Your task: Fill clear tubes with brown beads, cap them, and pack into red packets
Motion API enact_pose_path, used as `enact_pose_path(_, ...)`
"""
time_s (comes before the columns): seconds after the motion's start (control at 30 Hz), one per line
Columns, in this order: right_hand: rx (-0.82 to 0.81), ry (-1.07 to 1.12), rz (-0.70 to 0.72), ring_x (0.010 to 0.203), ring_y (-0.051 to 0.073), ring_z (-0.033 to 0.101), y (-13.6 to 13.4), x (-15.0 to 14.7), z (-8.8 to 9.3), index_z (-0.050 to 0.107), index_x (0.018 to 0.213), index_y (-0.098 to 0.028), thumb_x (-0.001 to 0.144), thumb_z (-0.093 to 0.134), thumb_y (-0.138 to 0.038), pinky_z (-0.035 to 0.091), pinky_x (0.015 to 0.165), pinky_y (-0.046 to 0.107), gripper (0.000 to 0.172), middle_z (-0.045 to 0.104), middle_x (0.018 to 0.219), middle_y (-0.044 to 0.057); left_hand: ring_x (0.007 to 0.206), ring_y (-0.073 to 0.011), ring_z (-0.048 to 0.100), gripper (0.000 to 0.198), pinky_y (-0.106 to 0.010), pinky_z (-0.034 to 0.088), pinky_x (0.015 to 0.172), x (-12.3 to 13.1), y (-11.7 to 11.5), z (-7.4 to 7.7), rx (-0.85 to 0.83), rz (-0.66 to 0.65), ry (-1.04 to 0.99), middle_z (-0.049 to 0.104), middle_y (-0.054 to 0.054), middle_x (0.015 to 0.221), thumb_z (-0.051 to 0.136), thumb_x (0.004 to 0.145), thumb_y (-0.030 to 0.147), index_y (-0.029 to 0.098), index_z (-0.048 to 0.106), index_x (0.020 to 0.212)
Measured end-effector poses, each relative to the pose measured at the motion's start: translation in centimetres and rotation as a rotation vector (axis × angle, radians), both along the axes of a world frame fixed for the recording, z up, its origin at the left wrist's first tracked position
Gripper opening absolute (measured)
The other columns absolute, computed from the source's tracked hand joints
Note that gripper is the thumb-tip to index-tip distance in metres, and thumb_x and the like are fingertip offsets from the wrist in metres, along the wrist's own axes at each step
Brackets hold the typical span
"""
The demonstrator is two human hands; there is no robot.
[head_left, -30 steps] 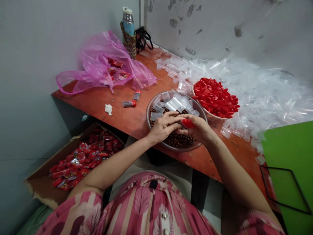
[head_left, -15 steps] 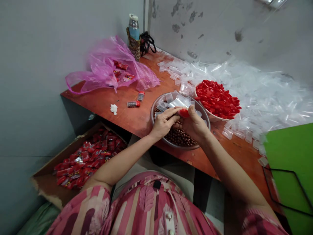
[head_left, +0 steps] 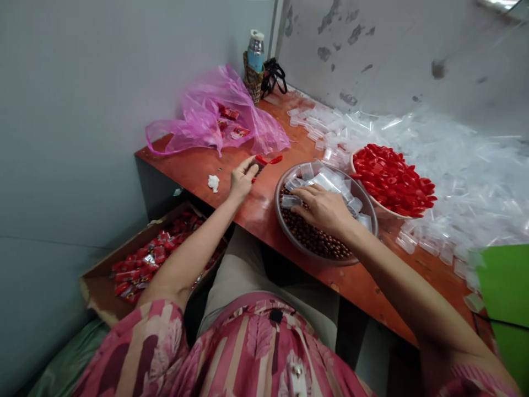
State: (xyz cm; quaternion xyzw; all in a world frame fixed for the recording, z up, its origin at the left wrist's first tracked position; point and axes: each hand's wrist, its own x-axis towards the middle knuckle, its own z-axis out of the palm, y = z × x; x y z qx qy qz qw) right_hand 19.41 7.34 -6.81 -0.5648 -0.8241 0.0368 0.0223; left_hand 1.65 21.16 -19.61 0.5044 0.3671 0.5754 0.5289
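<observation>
So, from the head view, the table (head_left: 351,289) runs along a stained wall, and nearly everything on it lies within easy reach of a seated person. The left grip (head_left: 242,181) stretches out past the metal bowl (head_left: 279,220), its fingers lifted and spread toward a dark-filled tube (head_left: 258,168) and two loose red caps (head_left: 266,160). Those fingertips are right at the tube, but whether they pinch it I cannot tell. The right grip (head_left: 324,209) lies spread, not pressed together, over clear plastic tubes (head_left: 330,181) heaped on the brown beads (head_left: 314,240) in the bowl. The bowl sits directly before the body, probably so both hands can reach it. A white bowl of red caps (head_left: 390,179) stands just beyond it, and more loose tubes (head_left: 467,187) spread behind, seemingly kept close for the same reason. Farther left lie a pink plastic bag (head_left: 215,118) and a crumpled tissue (head_left: 213,183), while a cardboard box of red packets (head_left: 140,259) rests below the table edge.
</observation>
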Motion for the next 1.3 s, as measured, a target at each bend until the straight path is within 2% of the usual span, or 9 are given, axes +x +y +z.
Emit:
enact_pose_path(0.1,-0.007,0.185,-0.050,0.110,0.031,0.057,1.0,-0.4,0.4,0.060,0.119,-0.016,0.087,0.055,-0.035,0.046,0.091,0.045,0.038,0.063,0.121,0.013,0.081,-0.0156,0.066,0.045,-0.032,0.054,0.077,0.1,-2.0,0.6,-0.030,-0.093,-0.122,0.070,-0.007,0.097,0.069,0.073,0.043,0.017,0.063,0.109)
enact_pose_path(0.27,-0.223,1.083,-0.252,0.098,0.022,0.062,2.1,-0.8,0.7,0.066,0.108,-0.024,0.084,0.056,-0.052,0.051,0.082,0.037,0.039,0.067,0.107,0.005,0.090,-0.0168,0.066,0.037,-0.037,0.052,0.088,1.0,-6.9,4.5,0.007,-0.244,-0.308,0.069,-0.004,0.102,0.065,0.079,0.042,0.023,0.063,0.111)
enact_pose_path(0.33,-0.356,1.382,-0.269,0.104,0.022,0.060,2.1,-1.1,0.6,0.065,0.110,-0.026,0.081,0.058,-0.056,0.053,0.082,0.036,0.042,0.065,0.114,0.004,0.098,-0.0181,0.064,0.032,-0.036,0.049,0.093,1.4,-8.3,5.6,0.041,-0.275,-0.281,0.069,-0.005,0.106,0.065,0.080,0.039,0.023,0.066,0.108)
enact_pose_path(0.43,-0.520,1.582,-0.309,0.110,0.022,0.058,1.6,-1.3,0.4,0.064,0.111,-0.026,0.076,0.065,-0.053,0.054,0.084,0.039,0.044,0.063,0.120,0.004,0.106,-0.0193,0.059,0.028,-0.036,0.045,0.098,1.6,-9.6,6.5,0.100,-0.234,-0.137,0.067,-0.005,0.109,0.067,0.079,0.037,0.024,0.070,0.103)
enact_pose_path(0.53,-0.671,1.652,-0.338,0.105,0.022,0.061,1.0,-1.0,0.4,0.065,0.103,-0.024,0.074,0.068,-0.051,0.055,0.082,0.041,0.040,0.066,0.113,0.005,0.109,-0.0196,0.055,0.026,-0.037,0.042,0.102,1.7,-10.0,6.6,0.161,-0.161,-0.039,0.066,-0.005,0.108,0.068,0.078,0.038,0.025,0.072,0.100)
enact_pose_path(0.67,-0.765,1.697,-0.382,0.095,0.023,0.065,0.6,-0.7,0.6,0.066,0.092,-0.023,0.068,0.070,-0.053,0.057,0.077,0.041,0.038,0.070,0.096,0.004,0.114,-0.0197,0.052,0.025,-0.037,0.040,0.104,2.2,-10.1,6.7,0.192,-0.189,-0.044,0.065,-0.005,0.108,0.066,0.080,0.036,0.026,0.072,0.102)
enact_pose_path(0.97,-0.608,1.778,-0.519,0.083,0.022,0.065,0.9,-2.3,0.0,0.063,0.077,-0.023,0.067,0.063,-0.040,0.058,0.069,0.039,0.020,0.070,0.076,0.001,0.112,-0.0197,0.055,0.025,-0.037,0.043,0.101,2.8,-10.6,7.0,0.201,-0.144,0.039,0.065,-0.006,0.108,0.062,0.083,0.031,0.024,0.070,0.106)
enact_pose_path(1.2,-0.653,1.552,-0.481,0.086,0.023,0.065,2.3,-1.5,0.6,0.064,0.089,-0.024,0.075,0.055,-0.061,0.056,0.073,0.040,0.041,0.070,0.088,0.005,0.111,-0.0201,0.056,0.028,-0.037,0.043,0.101,2.5,-8.9,7.0,0.209,-0.126,0.096,0.065,-0.007,0.114,0.061,0.083,0.033,0.021,0.069,0.107)
enact_pose_path(1.3,-0.454,1.297,-0.391,0.096,0.022,0.063,2.5,0.0,1.2,0.063,0.106,-0.025,0.080,0.052,-0.062,0.054,0.078,0.039,0.047,0.068,0.105,0.005,0.108,-0.0201,0.059,0.034,-0.035,0.044,0.099,1.7,-7.6,6.4,0.156,-0.152,0.004,0.066,-0.007,0.115,0.061,0.083,0.038,0.021,0.067,0.111)
